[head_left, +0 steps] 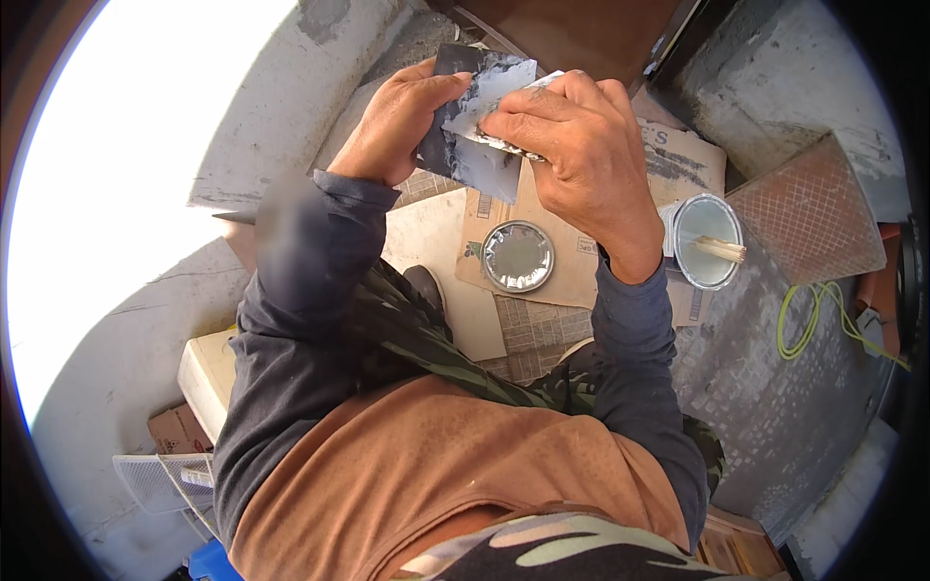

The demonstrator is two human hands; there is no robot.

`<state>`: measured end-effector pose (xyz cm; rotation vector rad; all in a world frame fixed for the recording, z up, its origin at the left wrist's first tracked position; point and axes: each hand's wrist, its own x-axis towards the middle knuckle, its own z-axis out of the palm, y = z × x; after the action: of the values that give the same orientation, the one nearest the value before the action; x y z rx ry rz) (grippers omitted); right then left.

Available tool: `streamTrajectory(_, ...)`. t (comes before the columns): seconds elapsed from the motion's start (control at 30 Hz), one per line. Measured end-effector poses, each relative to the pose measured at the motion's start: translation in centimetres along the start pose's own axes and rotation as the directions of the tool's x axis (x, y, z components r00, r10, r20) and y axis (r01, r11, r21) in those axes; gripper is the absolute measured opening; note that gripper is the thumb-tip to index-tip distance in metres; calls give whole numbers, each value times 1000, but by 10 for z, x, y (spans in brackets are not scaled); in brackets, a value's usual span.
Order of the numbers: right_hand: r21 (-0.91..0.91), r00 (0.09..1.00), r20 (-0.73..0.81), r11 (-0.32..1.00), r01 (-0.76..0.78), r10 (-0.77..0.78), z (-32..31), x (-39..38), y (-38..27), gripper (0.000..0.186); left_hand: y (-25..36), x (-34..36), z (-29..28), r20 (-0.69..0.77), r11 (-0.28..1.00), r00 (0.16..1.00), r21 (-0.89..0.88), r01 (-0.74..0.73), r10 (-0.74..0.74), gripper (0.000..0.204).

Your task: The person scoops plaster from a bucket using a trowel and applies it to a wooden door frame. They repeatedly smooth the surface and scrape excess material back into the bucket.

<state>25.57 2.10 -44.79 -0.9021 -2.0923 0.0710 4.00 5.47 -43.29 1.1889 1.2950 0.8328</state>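
Note:
My left hand is closed on the edge of a dark square board, thumb on top. Pale grey putty is smeared thickly over the board's right half. In my right hand a thin flat scraper, coated with the same paste, is pinched between thumb and fingers. Its edge lies against or just above the putty; I cannot tell which. Below my hands, a round metal lid rests on flattened cardboard. Right of my right wrist stands an open can of pale paste, a wooden stick leaning inside.
A brown tile-like panel leans at the right by a looped yellow-green cord. A concrete wall borders the left. Lower left are a cream box and a white mesh rack. A brown door panel stands ahead.

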Motion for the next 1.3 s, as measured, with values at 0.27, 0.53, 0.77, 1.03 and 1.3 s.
streamTrajectory(0.27, 313, 991, -110, 949, -44, 82, -1, -2, 6, 47, -16, 20, -13, 11, 775, 979, -610, 168, -203, 27)
streamTrajectory(0.53, 150, 986, -133, 986, -77, 98, -4, -21, 16, 46, -18, 9, -4, -122, 683, 951, -722, 112, -284, 20)
streamTrajectory(0.77, 513, 949, -282, 858, 26, 140, 10, -23, 6, 49, -16, 7, 3, -263, 635, 962, -731, -248, 73, 23)
streamTrajectory(1.03, 558, 877, -307, 817, -148, 369, 30, -33, 21, 35, -10, 4, 3, -359, 567, 933, -772, -286, -17, 22)
streamTrajectory(1.3, 860, 768, -365, 507, 61, 526, 32, -36, 8, 30, -11, 0, 28, -342, 632, 924, -681, -369, 172, 27)
